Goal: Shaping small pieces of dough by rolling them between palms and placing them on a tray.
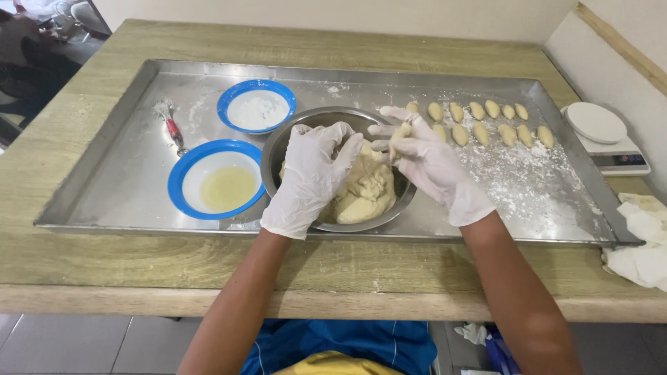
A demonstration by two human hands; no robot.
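The dough mass is pressed in the metal bowl by the gloved left hand, fingers curled on it. A small dough piece is pinched by the right hand, just right of the bowl, long axis pointing far; shaped pieces lie farther right.

Brightness: the scene is evenly and amply lit by soft, diffuse light from above.
Glare: pale sheen is seen on the steel tray, brightest along its far rim.
Shadows: only faint, short shadows are cast beneath the metal bowl and the gloved hands.
Focus: the centre is rendered sharply; slight softness is noted at the far left corner.
Distortion: the worktop edges are bowed by a wide lens.
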